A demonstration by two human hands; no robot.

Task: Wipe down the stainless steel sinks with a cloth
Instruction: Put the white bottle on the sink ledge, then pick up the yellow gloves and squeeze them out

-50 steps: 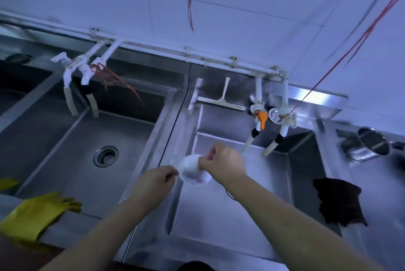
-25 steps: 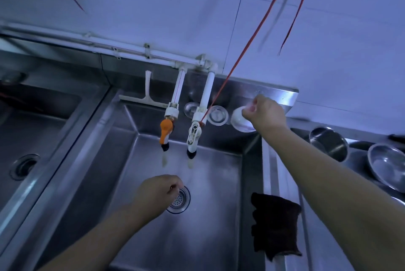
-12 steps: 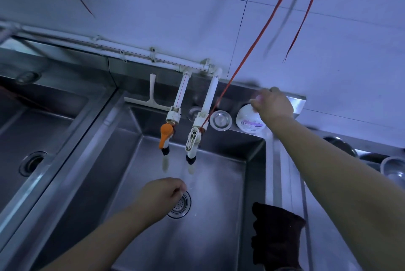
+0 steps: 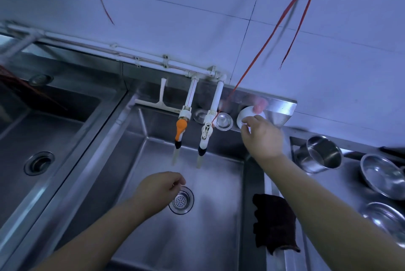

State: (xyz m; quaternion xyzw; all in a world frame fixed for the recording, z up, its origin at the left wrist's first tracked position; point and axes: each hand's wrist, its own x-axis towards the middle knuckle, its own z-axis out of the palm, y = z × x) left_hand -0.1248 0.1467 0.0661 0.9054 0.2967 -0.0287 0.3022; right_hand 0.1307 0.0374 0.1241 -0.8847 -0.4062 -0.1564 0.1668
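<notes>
Head view: the right hand [image 4: 262, 137] is at the far ledge behind the right sink [image 4: 197, 233], fingers loosely curled at the near side of a white pump bottle [image 4: 246, 116] with a pink top. Whether the fingertips touch the bottle or sit just clear of it cannot be told. The left hand [image 4: 161, 187] hovers over the basin beside the drain strainer [image 4: 181, 200], fingers curled inward; nothing is visible in its grip.

The dark cloth [image 4: 274, 224] is draped over the right rim of the sink, between the basin and the surface carrying the steel bowls [image 4: 382, 175] and steel pot [image 4: 320, 154]. Its long axis runs near to far along the rim. One part lies on the rim top; its near end hangs lowest, with a ragged corner pointing toward the near right.

Step in hand, as judged: finishing with the bottle on the ledge, then collecting the cloth.

Procedure:
1. Confirm the bottle stands stable on the ledge, clear of the two taps [image 4: 205, 132].
2. Bring the right hand back to the cloth and grip it at mid-length on the rim, so neither end trails.
3. Bunch it into a pad before contact with the steel.
4. Wipe in straight overlapping passes, walls first, floor last, ending at the strainer.

The left sink [image 4: 39, 139] remains to be treated.
</notes>
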